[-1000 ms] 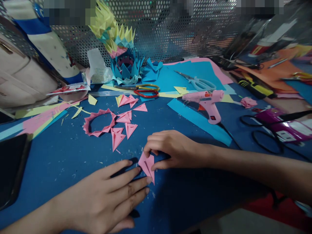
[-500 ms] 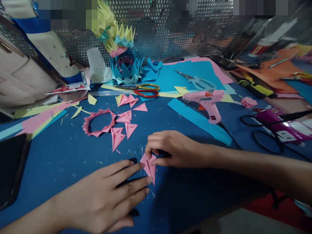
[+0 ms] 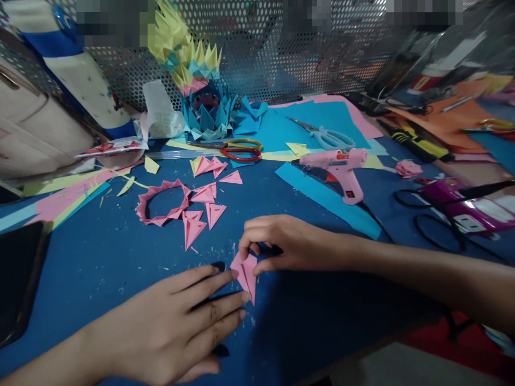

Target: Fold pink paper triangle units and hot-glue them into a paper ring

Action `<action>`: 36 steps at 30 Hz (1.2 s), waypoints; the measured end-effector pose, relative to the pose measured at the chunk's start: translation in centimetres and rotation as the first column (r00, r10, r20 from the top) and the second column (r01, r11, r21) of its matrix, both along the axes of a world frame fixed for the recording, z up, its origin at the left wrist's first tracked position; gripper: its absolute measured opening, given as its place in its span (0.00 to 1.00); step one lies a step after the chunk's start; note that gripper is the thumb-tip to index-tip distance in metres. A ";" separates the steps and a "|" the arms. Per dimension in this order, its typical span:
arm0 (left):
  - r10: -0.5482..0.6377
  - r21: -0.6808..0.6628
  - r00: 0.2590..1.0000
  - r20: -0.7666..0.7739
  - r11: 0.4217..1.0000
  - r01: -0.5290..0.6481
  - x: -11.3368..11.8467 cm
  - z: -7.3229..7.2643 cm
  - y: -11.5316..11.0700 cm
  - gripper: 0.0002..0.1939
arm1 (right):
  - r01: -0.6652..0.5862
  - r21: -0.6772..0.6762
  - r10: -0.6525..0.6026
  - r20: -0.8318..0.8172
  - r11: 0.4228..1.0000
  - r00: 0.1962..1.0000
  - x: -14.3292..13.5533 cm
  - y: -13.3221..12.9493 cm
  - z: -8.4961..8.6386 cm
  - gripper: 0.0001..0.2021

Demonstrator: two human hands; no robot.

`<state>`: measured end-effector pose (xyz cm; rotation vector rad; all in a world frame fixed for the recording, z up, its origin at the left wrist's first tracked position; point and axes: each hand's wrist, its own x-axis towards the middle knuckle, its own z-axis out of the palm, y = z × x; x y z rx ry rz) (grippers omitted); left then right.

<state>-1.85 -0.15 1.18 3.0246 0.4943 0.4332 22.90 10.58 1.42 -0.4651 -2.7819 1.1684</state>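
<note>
A small pink folded paper piece (image 3: 246,274), kite-shaped with a crease down its middle, lies on the blue tabletop. My left hand (image 3: 177,316) rests palm down with fingers stretched out, two fingertips touching the paper's left edge and lower tip. Over its upper end, my right hand (image 3: 277,244) is curled, the index finger pressing on the paper and the thumb at its right edge. Just beyond lie a ring of joined pink paper pieces (image 3: 164,202) and several loose pink folded triangles (image 3: 193,228).
A pink glue gun (image 3: 346,169) lies on a blue paper strip (image 3: 317,195). Behind are red-and-yellow-handled scissors (image 3: 241,147), light blue scissors (image 3: 328,136) and a paper origami figure (image 3: 207,110). A dark phone (image 3: 20,279) is at left, a purple device with a black cord (image 3: 462,203) at right.
My right thumb has slid slightly right, toward the paper's edge. The left hand and the pink paper stay in nearly the same place.
</note>
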 end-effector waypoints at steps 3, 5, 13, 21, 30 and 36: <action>-0.005 0.008 1.000 -0.007 1.000 0.005 0.1 0.2 0.1 0.19 | 0.005 -0.012 -0.005 0.007 1.000 1.000 0.0 0.0 0.1 0.07; -0.010 0.018 1.000 -0.013 1.000 0.010 0.1 0.3 0.1 0.19 | 0.012 -0.013 -0.012 0.014 1.000 1.000 -0.1 -0.1 0.2 0.07; 0.000 0.037 1.000 -0.010 0.999 0.000 0.1 0.2 0.0 0.20 | 0.024 0.003 -0.024 0.038 1.000 0.999 -0.1 -0.2 0.1 0.06; 0.008 0.009 1.000 0.008 1.000 -0.008 0.1 -0.2 -0.2 0.20 | 0.009 -0.004 -0.009 0.044 1.000 0.999 -0.1 -0.1 0.3 0.08; 0.006 -0.018 1.000 0.025 1.000 -0.005 -0.2 -1.0 -0.3 0.21 | -0.021 0.003 0.021 0.018 1.000 1.000 -0.1 0.0 0.2 0.06; -0.006 -0.015 1.000 0.011 1.000 0.006 0.0 -0.3 0.0 0.20 | -0.035 -0.015 0.035 0.018 0.999 0.999 0.0 0.1 0.3 0.06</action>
